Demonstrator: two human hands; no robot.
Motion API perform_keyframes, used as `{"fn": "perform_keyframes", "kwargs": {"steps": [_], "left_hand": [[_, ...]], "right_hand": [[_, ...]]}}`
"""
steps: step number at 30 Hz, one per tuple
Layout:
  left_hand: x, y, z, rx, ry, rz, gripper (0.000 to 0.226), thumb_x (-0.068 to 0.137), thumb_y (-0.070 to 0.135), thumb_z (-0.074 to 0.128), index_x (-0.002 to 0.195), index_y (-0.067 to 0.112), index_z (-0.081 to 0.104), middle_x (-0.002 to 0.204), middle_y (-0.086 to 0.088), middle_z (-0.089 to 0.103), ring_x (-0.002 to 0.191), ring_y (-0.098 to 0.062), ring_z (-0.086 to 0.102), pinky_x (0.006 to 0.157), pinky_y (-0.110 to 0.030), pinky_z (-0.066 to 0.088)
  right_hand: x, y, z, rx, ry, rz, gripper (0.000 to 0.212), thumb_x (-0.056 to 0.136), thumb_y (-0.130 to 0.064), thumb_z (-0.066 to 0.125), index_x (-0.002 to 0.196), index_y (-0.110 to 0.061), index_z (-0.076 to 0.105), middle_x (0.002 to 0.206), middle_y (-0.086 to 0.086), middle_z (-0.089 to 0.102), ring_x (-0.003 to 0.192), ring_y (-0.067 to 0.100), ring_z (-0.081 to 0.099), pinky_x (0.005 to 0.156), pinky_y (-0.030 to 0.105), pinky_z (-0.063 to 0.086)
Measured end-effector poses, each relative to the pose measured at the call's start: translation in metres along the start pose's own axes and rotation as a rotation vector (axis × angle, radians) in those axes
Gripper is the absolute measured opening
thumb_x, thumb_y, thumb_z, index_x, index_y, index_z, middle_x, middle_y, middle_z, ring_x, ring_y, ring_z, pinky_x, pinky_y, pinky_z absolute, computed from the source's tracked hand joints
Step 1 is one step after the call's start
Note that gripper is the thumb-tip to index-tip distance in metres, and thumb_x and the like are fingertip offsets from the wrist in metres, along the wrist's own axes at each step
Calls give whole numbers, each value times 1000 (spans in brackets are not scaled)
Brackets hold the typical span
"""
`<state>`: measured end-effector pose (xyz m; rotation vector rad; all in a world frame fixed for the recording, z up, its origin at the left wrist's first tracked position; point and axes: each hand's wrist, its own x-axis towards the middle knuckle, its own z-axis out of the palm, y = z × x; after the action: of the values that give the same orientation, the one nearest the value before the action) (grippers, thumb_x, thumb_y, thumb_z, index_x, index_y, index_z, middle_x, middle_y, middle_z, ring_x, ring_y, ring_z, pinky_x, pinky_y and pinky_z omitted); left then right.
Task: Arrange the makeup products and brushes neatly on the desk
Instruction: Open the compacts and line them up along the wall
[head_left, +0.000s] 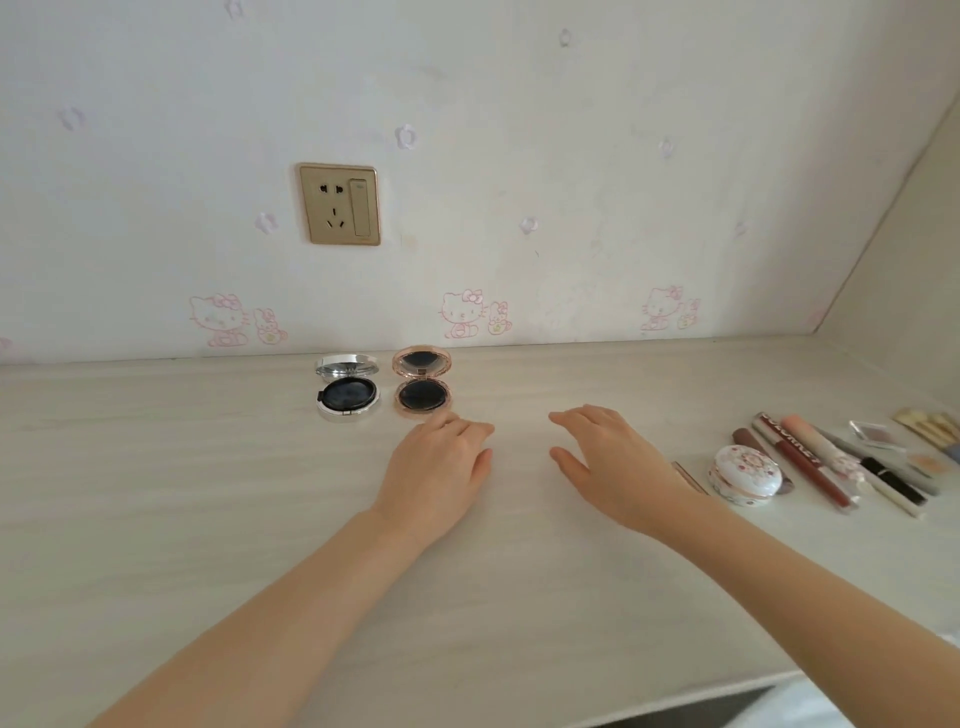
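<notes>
Silver compact (347, 391) and rose-gold compact (422, 383) open, side by side near wall (545, 156). Left hand (441, 467), right hand (618, 462) over desk (182, 467), both relaxed, holding nothing. Floral case (745, 475) closed at right.

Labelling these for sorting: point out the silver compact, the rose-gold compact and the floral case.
Silver compact (347, 396): head view, dark lower pan.
Rose-gold compact (422, 393): head view, dark lower pan.
Floral case (746, 467): head view, lid top.

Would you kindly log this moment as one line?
left hand: open, near rose-gold compact | right hand: open, empty | silver compact: lid up | floral case: closed
</notes>
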<state>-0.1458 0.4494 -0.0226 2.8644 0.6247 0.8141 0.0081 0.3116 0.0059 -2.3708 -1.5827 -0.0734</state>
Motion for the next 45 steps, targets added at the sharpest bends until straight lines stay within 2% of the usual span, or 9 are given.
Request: {"fn": "perform_keyframes", "kwargs": {"steps": [10, 15, 18, 20, 23, 24, 31, 38, 45], "left_hand": [[18, 97, 40, -269, -52, 97, 37, 95, 23, 49, 130, 15, 56, 118, 1, 63, 124, -13, 40, 98, -26, 39], [35, 138, 56, -362, -67, 118, 35, 92, 23, 53, 126, 14, 59, 117, 1, 64, 122, -14, 39, 98, -25, 37], [45, 158, 63, -391, -99, 98, 39, 89, 21, 54, 127, 13, 57, 115, 1, 65, 123, -16, 38, 98, -30, 39], [51, 170, 68, -383, -150, 83, 42, 89, 25, 55, 129, 11, 55, 112, -1, 66, 123, -19, 38, 96, -35, 41], [60, 184, 73, -353, -213, 42, 44, 89, 35, 57, 125, 9, 54, 111, -5, 66, 120, -22, 39, 89, -40, 45], [62, 187, 75, -352, -231, 22, 46, 88, 37, 57, 124, 9, 54, 112, -6, 66, 120, -23, 39, 88, -41, 46], [77, 197, 88, -373, -319, -39, 44, 84, 37, 65, 119, 12, 54, 112, -6, 63, 119, -23, 41, 87, -42, 47], [79, 196, 94, -496, -335, -59, 53, 81, 39, 71, 120, 12, 48, 118, -6, 57, 117, -20, 45, 89, -39, 46], [77, 193, 89, -671, -243, -80, 48, 77, 31, 75, 115, 14, 50, 115, -2, 58, 110, -16, 46, 85, -30, 41]], "right_hand": [[-68, 81, -50, -50, 98, 207, 40, 96, -31, 49, 135, -19, 49, 135, 0, 52, 130, 17, 38, 104, 25, 24], [-86, 115, -61, -34, 152, 300, 31, 96, -22, 48, 124, -13, 59, 100, -1, 54, 108, 24, 46, 85, 24, 29], [-89, 128, -62, -63, 123, 285, 29, 96, -14, 46, 121, -13, 60, 89, 0, 47, 93, 23, 45, 67, 20, 20], [-91, 133, -62, -46, 107, 282, 29, 93, -13, 48, 120, -14, 61, 92, 2, 51, 102, 25, 48, 72, 19, 23], [-91, 138, -59, 15, 69, 313, 37, 89, -18, 55, 126, -16, 58, 116, 2, 56, 135, 25, 33, 104, 27, 26], [-92, 139, -58, 30, 65, 314, 39, 88, -20, 57, 127, -16, 58, 123, 1, 55, 137, 22, 30, 105, 28, 27], [-93, 145, -53, 21, 75, 288, 41, 87, -21, 60, 128, -16, 57, 124, 3, 59, 132, 21, 36, 95, 21, 26], [-97, 140, -50, 46, 104, 310, 39, 88, -15, 58, 128, -11, 58, 110, 13, 66, 124, 34, 44, 97, 37, 39], [-94, 130, -55, 207, 220, 359, 37, 89, -15, 58, 126, -14, 60, 113, 11, 64, 102, 25, 60, 68, 15, 29]]}}
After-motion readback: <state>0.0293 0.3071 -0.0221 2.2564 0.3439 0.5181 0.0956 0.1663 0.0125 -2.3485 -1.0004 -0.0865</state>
